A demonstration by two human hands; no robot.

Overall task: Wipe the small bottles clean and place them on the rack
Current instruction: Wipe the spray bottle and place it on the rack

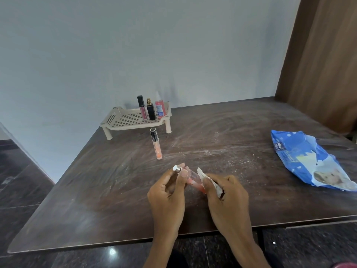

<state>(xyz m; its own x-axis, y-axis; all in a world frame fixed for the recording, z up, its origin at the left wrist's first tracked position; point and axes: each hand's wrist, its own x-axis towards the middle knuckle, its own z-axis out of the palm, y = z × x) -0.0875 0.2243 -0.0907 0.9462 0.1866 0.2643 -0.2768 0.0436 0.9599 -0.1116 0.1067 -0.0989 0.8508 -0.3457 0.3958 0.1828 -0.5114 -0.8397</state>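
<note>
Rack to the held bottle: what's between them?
Head view: one dark-capped peach tube on the table, between the rack and the held bottle; otherwise just dusty tabletop.

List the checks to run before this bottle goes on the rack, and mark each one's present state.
1. Left hand grip on the bottle at its cap end: ok.
2. Right hand holds the wipe round the bottle's lower end: ok.
3. Bottle wiped clean: cannot tell.
4. Free room on the rack, left of the three standing bottles: ok.
5. Way to the rack: probably not ok; an upright tube stands on the table before it.
</note>
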